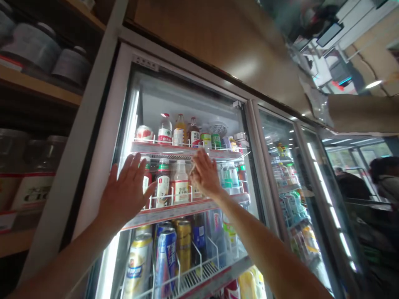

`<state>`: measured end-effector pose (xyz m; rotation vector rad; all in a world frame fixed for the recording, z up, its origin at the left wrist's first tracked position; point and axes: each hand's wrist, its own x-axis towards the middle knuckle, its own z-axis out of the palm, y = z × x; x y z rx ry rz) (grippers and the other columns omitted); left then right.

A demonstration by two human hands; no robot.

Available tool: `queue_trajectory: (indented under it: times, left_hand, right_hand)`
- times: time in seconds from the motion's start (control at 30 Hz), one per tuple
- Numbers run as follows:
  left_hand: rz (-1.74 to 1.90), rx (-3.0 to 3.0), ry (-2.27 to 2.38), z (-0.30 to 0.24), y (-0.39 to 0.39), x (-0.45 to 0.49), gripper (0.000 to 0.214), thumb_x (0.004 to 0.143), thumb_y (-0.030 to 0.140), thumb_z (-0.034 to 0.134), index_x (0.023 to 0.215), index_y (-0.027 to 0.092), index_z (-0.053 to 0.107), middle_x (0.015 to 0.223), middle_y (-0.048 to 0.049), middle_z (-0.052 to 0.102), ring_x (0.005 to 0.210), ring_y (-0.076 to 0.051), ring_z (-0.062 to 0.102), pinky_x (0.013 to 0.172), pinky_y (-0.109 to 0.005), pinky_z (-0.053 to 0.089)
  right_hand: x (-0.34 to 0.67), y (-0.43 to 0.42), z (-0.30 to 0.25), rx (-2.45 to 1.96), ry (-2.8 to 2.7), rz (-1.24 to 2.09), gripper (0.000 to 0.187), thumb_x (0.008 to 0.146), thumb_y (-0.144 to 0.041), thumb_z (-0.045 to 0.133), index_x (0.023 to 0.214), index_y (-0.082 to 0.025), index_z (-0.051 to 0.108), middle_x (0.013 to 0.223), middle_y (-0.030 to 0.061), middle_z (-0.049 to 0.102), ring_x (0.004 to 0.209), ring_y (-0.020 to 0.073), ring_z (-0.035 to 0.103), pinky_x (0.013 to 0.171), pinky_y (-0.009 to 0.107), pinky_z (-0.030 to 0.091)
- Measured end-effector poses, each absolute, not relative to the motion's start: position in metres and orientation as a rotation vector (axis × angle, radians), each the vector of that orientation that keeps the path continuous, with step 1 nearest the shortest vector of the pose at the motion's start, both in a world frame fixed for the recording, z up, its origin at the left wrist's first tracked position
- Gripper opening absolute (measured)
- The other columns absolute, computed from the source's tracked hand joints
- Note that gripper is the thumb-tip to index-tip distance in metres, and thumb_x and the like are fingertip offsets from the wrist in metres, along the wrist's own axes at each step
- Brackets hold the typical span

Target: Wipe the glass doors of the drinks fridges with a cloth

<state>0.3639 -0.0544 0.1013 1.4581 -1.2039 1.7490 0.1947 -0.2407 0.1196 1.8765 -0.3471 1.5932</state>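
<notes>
My left hand (127, 192) is raised at the left side of a lit drinks fridge, with its fingers stretched and spread. Nothing is in it. Near the middle shelf, my right hand (205, 172) reaches up with its fingers extended against or just short of the glass door (187, 99); I cannot tell if it touches. A pale smear beside its fingers looks like a reflection. Behind the hands stand a white-capped bottle (181, 182) and a dark bottle with a green cap (162, 185). The upper shelf holds a red-capped bottle (165, 129).
Tall cans, including a blue can (166, 257) and a white-gold can (137, 263), fill the lower shelf. Wooden shelves with large jars (34, 187) stand at left. More fridge doors (283, 166) run off to the right, where a person (385, 178) stands.
</notes>
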Motion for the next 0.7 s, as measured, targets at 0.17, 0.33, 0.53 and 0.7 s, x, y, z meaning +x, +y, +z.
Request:
queue_trajectory:
  times: [0.17, 0.33, 0.53, 0.7]
  left_hand:
    - [1.742, 1.420, -1.240, 0.098, -0.054, 0.364, 0.067, 0.090, 0.045, 0.019, 0.139, 0.001, 0.030, 0.149, -0.0204, 0.025, 0.141, -0.030, 0.016, 0.112, -0.053, 0.012]
    - [1.715, 1.324, -1.266, 0.097, -0.056, 0.364, 0.065, 0.090, 0.043, 0.023, 0.141, 0.003, 0.027, 0.150, -0.0199, 0.023, 0.141, -0.031, 0.014, 0.112, -0.054, 0.011]
    - [1.736, 1.280, -1.290, 0.097, -0.056, 0.370, 0.065, 0.091, 0.044, 0.020, 0.139, 0.003, 0.032, 0.149, -0.0202, 0.024, 0.141, -0.031, 0.014, 0.112, -0.054, 0.012]
    - [1.740, 1.366, -1.265, 0.097, -0.054, 0.369, 0.063, 0.090, 0.044, 0.022, 0.139, 0.006, 0.033, 0.148, -0.0181, 0.029, 0.141, -0.029, 0.017, 0.112, -0.054, 0.014]
  right_hand:
    - [0.156, -0.286, 0.120, 1.817, -0.607, 1.857, 0.048, 0.092, -0.026, 0.029, 0.138, -0.017, 0.036, 0.152, 0.0129, 0.023, 0.143, 0.0240, 0.012, 0.105, 0.050, 0.029]
    - [0.196, -0.232, 0.109, 1.866, -0.441, 1.680, 0.053, 0.090, -0.028, 0.036, 0.141, -0.014, 0.032, 0.155, 0.0112, 0.016, 0.144, 0.0241, 0.001, 0.109, 0.047, 0.024]
    - [0.231, -0.182, 0.113, 1.895, -0.172, 1.373, 0.053, 0.091, -0.038, 0.037, 0.141, -0.022, 0.032, 0.155, 0.0012, 0.019, 0.144, 0.0188, -0.003, 0.114, 0.045, 0.015]
    - [0.187, -0.239, 0.123, 1.917, -0.397, 1.546, 0.051, 0.091, -0.031, 0.035, 0.141, -0.021, 0.033, 0.154, 0.0068, 0.021, 0.143, 0.0203, 0.008, 0.111, 0.050, 0.021]
